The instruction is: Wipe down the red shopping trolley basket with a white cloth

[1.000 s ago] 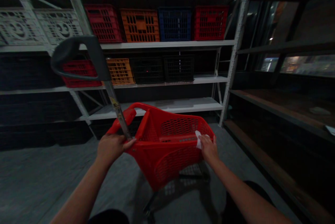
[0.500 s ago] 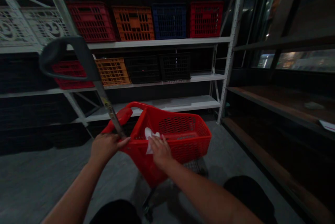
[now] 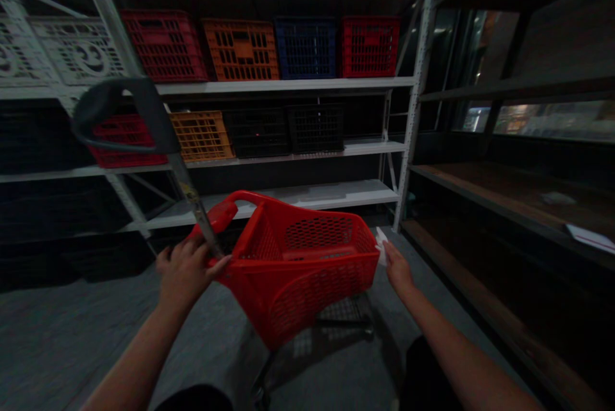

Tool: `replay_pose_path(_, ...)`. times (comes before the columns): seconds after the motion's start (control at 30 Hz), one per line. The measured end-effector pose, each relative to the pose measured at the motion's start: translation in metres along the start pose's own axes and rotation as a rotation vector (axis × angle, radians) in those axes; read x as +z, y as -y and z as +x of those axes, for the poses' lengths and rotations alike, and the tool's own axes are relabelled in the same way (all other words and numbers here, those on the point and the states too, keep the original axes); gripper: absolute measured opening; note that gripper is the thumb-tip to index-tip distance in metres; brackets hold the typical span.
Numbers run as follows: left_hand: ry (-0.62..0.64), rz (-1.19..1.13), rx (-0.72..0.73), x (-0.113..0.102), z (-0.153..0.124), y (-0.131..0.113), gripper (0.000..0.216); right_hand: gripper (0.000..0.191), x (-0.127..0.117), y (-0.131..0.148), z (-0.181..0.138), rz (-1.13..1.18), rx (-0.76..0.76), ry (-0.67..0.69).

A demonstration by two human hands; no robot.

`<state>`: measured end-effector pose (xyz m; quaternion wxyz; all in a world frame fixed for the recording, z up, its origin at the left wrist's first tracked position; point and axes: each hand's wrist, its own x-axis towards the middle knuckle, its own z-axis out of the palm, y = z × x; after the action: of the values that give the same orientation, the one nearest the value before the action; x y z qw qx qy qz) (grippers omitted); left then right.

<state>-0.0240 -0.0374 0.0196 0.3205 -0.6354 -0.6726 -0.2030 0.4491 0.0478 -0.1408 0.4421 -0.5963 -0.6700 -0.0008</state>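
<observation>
A red plastic shopping cart (image 3: 307,296) stands in front of me, its basket pierced with a mesh of holes. My left hand (image 3: 189,270) grips the cart at its handle end, beside the foot of a metal pole (image 3: 189,190) topped by a dark loop handle (image 3: 161,116). At the basket's far right corner, my right hand (image 3: 400,270) holds a crumpled white cloth (image 3: 381,246) against the rim. The cloth is thin and partly hidden by the fingers.
White metal shelving (image 3: 269,86) behind the cart bears several plastic crates, among them an orange crate (image 3: 240,49) and a blue crate (image 3: 306,47). Darker shelves (image 3: 500,196) run along the right, with a flat white item (image 3: 590,237) on one. The floor (image 3: 100,328) is grey.
My right hand has moved with the white cloth from the basket's near rim by the handle end to its far right corner. The left hand stays at the handle end.
</observation>
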Motion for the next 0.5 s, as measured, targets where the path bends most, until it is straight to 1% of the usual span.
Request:
replay_pose_path(0.03, -0.102, -0.06, -0.08, -0.002, -0.007, -0.006, 0.062, 0.046, -0.004, 0.009, -0.003, 0.04, 0.0, -0.047)
replay_pose_path(0.1, -0.269, -0.25, -0.237, -0.004, -0.028, -0.022, 0.069, 0.041, -0.01, 0.037, -0.014, 0.179, 0.005, -0.113)
replay_pose_path(0.13, -0.308, -0.37, -0.254, -0.004, -0.042, -0.033, 0.071, 0.039, -0.011, 0.055, -0.022, 0.261, 0.007, -0.111)
replay_pose_path(0.17, -0.304, -0.489, -0.225, -0.004, -0.057, -0.046, 0.071, 0.036, -0.01, 0.074, -0.032, 0.338, 0.011, -0.082)
replay_pose_path(0.2, -0.242, -0.603, -0.192, -0.002, -0.072, -0.059, 0.07, 0.032, -0.009, 0.094, -0.042, 0.405, 0.009, -0.039)
replay_pose_path(0.23, -0.151, -0.703, -0.151, 0.0, -0.088, -0.074, 0.069, 0.029, -0.006, 0.115, -0.052, 0.46, -0.002, 0.008)
replay_pose_path(0.3, 0.07, -0.879, -0.089, 0.007, -0.116, -0.102, 0.075, 0.023, 0.001, 0.152, -0.072, 0.541, -0.043, 0.091)
replay_pose_path(0.33, 0.169, -0.964, -0.088, 0.011, -0.127, -0.114, 0.08, 0.022, 0.004, 0.169, -0.081, 0.574, -0.068, 0.127)
replay_pose_path(0.37, 0.257, -1.043, -0.081, 0.015, -0.134, -0.125, 0.087, 0.021, 0.007, 0.183, -0.088, 0.606, -0.093, 0.16)
replay_pose_path(0.4, 0.32, -1.099, -0.081, 0.019, -0.139, -0.133, 0.091, 0.021, 0.01, 0.195, -0.094, 0.636, -0.122, 0.197)
replay_pose_path(0.43, 0.364, -1.125, -0.059, 0.023, -0.14, -0.138, 0.089, 0.022, 0.011, 0.204, -0.098, 0.662, -0.153, 0.237)
replay_pose_path(0.5, 0.428, -1.12, -0.002, 0.031, -0.136, -0.143, 0.072, 0.025, 0.012, 0.214, -0.1, 0.691, -0.201, 0.321)
